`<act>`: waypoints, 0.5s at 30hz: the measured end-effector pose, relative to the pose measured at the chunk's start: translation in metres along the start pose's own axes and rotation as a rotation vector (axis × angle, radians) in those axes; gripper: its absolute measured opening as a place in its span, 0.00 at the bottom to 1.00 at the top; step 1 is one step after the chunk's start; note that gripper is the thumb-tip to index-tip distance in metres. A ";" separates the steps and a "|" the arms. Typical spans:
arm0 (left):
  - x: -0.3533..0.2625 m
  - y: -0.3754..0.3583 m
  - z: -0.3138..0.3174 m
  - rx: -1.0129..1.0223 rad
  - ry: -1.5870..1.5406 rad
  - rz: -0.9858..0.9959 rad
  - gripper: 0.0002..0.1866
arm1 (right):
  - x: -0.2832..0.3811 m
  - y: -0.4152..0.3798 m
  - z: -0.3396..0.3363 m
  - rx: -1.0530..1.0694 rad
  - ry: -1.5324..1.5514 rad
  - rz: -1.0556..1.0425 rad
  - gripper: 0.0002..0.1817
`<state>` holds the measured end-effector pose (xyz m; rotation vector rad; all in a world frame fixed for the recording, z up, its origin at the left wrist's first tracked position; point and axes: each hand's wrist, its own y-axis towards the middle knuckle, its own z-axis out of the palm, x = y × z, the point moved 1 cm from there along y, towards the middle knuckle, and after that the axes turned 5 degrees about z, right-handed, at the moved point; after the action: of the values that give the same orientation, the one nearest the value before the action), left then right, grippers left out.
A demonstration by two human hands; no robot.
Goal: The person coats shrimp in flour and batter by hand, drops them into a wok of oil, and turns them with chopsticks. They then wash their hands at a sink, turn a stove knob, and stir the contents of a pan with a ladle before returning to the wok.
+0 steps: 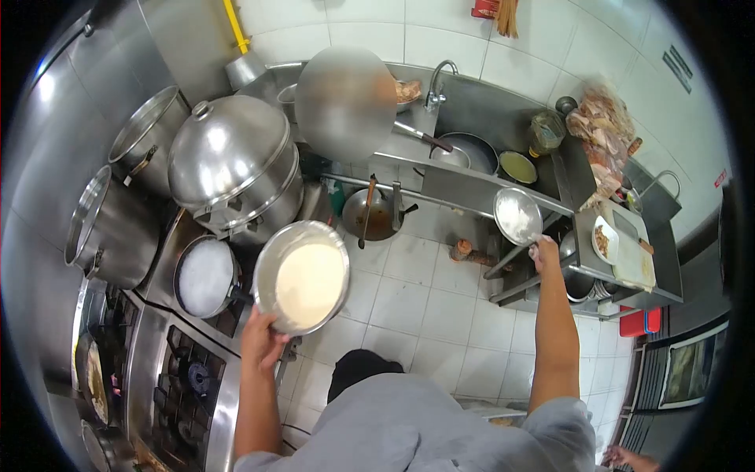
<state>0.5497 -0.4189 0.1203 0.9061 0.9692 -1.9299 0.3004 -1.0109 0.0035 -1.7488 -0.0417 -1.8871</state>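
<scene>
My left hand (pixel 264 340) grips the rim of a wide steel bowl (pixel 301 278) at its lower left. Pale, creamy batter (pixel 309 285) lies in the bowl, which is beside the stove. Out to the right, my right hand (pixel 543 253) is closed on the edge of a smaller steel bowl (pixel 517 215) that has white powder in it. This smaller bowl is over the front edge of the steel counter. A dark pan (pixel 207 277) with white, foamy contents stands on the stove just left of the batter bowl.
Large steel pots (pixel 230 157) crowd the left side, above gas burners (pixel 198 377). A wok (pixel 371 214) rests low in the middle. The sink (pixel 503 126) holds pans. Bagged meat (pixel 602 130) and a white dish (pixel 605 240) are at right. Another person's hand (pixel 621 456) shows bottom right.
</scene>
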 end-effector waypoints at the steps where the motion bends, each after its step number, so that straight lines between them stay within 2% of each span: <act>1: 0.004 0.022 0.021 -0.004 0.001 -0.010 0.23 | 0.011 0.018 0.014 -0.003 0.037 -0.011 0.05; 3: 0.014 0.072 0.051 0.057 0.026 -0.027 0.24 | 0.032 0.055 0.037 0.060 0.092 -0.004 0.09; 7: 0.028 0.172 0.114 0.104 0.039 -0.024 0.24 | 0.072 0.108 0.078 0.006 0.134 -0.028 0.11; 8: 0.027 0.195 0.132 0.112 0.049 -0.023 0.24 | 0.081 0.122 0.084 -0.053 0.100 -0.026 0.07; 10: 0.028 0.249 0.159 0.153 -0.001 -0.022 0.25 | 0.090 0.154 0.090 -0.056 0.097 -0.066 0.07; 13: 0.010 0.317 0.212 0.094 -0.120 -0.025 0.25 | 0.097 0.197 0.100 -0.169 0.054 0.019 0.09; 15: -0.009 0.365 0.234 0.055 -0.136 0.043 0.24 | 0.097 0.225 0.102 -0.223 0.002 0.107 0.12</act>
<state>0.8116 -0.7652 0.1242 0.8090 0.8152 -1.9625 0.4870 -1.1975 0.0314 -1.8545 0.2676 -1.8741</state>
